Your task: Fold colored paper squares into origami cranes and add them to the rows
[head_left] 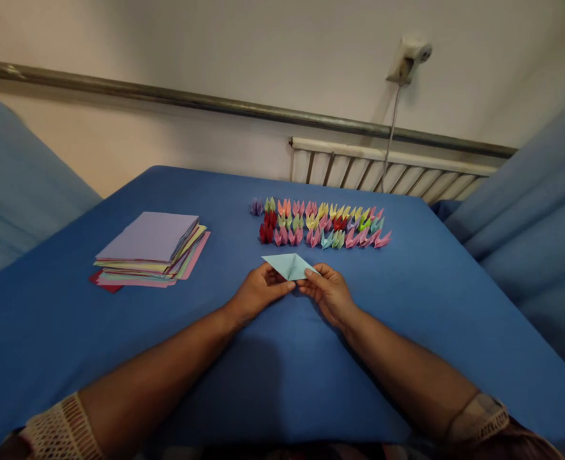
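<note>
Both my hands hold a light blue folded paper [289, 264], a flat pointed shape, just above the blue table [406, 332] at its middle. My left hand [258, 291] pinches the paper's near left edge with closed fingers. My right hand [329, 292] pinches its near right edge the same way. Beyond the paper, several small folded paper pieces [321, 223] in pink, yellow, green, red and purple stand in rows.
A stack of coloured paper sheets [150, 249] with a lilac sheet on top lies at the left of the table. Behind the table are a wall, a metal rail [215, 103] and a white slatted frame [387, 167]. Blue cloth hangs at both sides.
</note>
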### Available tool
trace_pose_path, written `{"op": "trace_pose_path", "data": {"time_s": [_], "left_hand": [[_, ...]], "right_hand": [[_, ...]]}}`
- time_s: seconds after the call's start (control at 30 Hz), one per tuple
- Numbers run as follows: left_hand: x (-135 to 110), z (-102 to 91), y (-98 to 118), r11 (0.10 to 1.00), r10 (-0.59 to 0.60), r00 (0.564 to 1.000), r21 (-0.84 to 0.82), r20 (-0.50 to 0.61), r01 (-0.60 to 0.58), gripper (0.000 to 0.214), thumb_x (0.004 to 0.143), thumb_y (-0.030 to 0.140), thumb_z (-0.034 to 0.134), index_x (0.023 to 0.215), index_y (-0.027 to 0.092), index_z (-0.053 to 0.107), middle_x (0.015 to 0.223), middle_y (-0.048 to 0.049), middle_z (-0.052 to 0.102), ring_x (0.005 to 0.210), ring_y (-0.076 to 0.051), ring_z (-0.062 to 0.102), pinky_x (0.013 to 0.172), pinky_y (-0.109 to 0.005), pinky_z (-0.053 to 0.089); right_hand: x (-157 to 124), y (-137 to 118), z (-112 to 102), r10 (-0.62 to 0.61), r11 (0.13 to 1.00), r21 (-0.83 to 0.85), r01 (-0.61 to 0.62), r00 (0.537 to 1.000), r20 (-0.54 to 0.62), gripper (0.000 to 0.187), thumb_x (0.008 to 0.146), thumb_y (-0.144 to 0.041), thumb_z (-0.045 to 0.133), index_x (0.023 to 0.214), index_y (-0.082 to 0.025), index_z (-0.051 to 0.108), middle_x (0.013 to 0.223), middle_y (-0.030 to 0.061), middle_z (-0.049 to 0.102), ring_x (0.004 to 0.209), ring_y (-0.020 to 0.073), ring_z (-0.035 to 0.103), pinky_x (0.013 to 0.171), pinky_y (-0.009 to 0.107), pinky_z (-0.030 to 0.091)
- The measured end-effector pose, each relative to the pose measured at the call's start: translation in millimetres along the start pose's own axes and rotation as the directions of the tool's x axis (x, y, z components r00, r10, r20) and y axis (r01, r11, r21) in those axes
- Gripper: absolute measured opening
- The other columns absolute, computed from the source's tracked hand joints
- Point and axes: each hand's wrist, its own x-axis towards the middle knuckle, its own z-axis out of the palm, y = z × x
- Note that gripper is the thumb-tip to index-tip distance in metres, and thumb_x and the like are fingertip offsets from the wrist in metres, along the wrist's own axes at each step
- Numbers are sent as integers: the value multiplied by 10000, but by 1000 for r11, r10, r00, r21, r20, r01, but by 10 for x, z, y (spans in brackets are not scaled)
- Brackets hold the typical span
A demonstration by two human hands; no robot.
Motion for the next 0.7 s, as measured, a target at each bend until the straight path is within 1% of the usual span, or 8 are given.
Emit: {"op": "trace_pose_path", "data": {"time_s": [0.07,0.13,0.2,0.27,0.33,0.43,0.53,0.7], "left_hand": [[-1,50,-32,995,23,999,93,24,-25,428,639,302,805,1012,159,652,1003,-57,710,957,-218,643,900,-355,480],[1,70,-40,987,43,999,153,9,-44,314,675,313,778,928,158,676,915,-32,710,864,-192,642,836,-318,490],[7,52,-33,986,40,999,161,-37,-34,233,717,343,745,830,149,681,783,-15,689,732,-158,619,738,-279,486],[19,11,-23,995,-6,999,102,-54,11,270,779,404,683,768,135,679,687,-20,661,639,-138,585,657,-261,471],[32,-33,-16,998,-63,998,5,-27,63,350,831,458,616,775,119,686,681,-44,663,635,-141,589,630,-258,468],[44,-70,-11,991,-110,994,-76,12,110,385,845,476,600,837,104,698,734,-75,683,673,-152,613,615,-252,472],[44,-73,-13,993,-112,994,-29,0,112,346,810,443,653,851,102,698,734,-68,685,626,-136,597,569,-236,453],[41,-74,-26,994,-98,995,52,15,97,280,755,378,709,806,103,697,690,-39,672,581,-119,563,566,-231,432]], "right_hand": [[-1,19,9,-13,998,-56,14,1000,19,331,657,-396,828,706,-178,584,642,-6,696,592,129,672,570,233,548],[-5,40,15,-27,993,-110,30,999,33,349,658,-440,817,704,-178,590,625,-4,694,567,129,665,556,238,544],[-8,55,17,-29,988,-148,36,998,48,361,663,-468,805,707,-176,597,618,6,698,562,131,662,553,240,541],[-10,61,13,-33,985,-169,43,998,59,367,674,-487,791,714,-175,601,623,14,703,562,131,660,548,238,534],[-12,58,8,-39,982,-182,51,997,69,365,694,-497,773,723,-175,603,626,13,702,557,127,655,539,232,525],[-12,49,-2,-31,981,-190,49,995,93,372,727,-516,738,738,-172,598,656,19,705,561,125,655,532,228,518],[-7,49,-15,-19,977,-209,48,990,140,378,735,-525,727,780,-172,599,685,19,706,580,129,662,543,237,523],[7,83,-30,-51,949,-298,103,982,179,363,630,-395,830,818,-190,596,709,-11,698,584,133,656,520,242,519]]}}
